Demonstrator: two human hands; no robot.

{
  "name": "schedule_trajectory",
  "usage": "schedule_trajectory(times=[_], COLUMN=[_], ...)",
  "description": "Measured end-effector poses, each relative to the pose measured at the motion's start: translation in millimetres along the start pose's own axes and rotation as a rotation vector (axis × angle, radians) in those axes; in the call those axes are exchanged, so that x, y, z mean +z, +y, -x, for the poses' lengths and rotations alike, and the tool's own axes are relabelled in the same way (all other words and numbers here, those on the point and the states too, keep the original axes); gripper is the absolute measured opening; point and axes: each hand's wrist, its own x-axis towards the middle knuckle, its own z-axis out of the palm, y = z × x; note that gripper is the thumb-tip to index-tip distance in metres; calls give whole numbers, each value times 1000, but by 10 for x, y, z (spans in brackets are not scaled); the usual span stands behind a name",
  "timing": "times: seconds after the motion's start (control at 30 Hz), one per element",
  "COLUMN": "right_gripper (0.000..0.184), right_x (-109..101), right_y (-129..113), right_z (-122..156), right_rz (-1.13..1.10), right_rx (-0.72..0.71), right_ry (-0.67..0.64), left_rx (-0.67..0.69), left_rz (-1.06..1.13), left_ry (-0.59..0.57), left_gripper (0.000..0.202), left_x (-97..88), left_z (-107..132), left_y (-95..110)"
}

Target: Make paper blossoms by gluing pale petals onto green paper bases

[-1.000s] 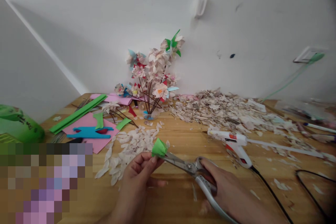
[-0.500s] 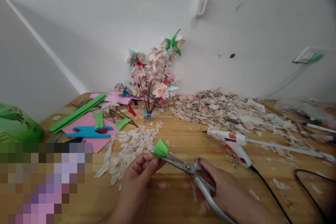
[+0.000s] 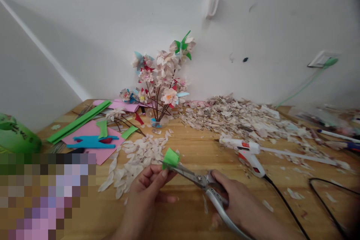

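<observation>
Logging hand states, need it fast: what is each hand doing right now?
Left hand: closed, pinching the green paper piece.
Right hand: closed around the scissors handles, blades at the green paper piece.

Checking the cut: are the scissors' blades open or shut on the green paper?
Nearly shut: the scissors blades look closed, tips at the green paper.

Both hands are showing bare — no gloves, rings or wristbands are appearing on the left hand (image 3: 146, 195) or the right hand (image 3: 239, 202). The forearms are running out of the lower edge uncovered too — no sleeve is reaching into view.
</observation>
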Motion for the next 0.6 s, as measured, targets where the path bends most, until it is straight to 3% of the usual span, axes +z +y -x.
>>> schedule_trajectory(times=[0.6], right_gripper=[48], right_x=[-18], right_y=[-10], right_z=[-4], right_rz=[3], right_rx=[-6], right_ry=[7], left_rx=[0], left_rz=[-42], left_ry=[-11], left_gripper=[19], left_x=[2], left_z=[5], left_y=[13])
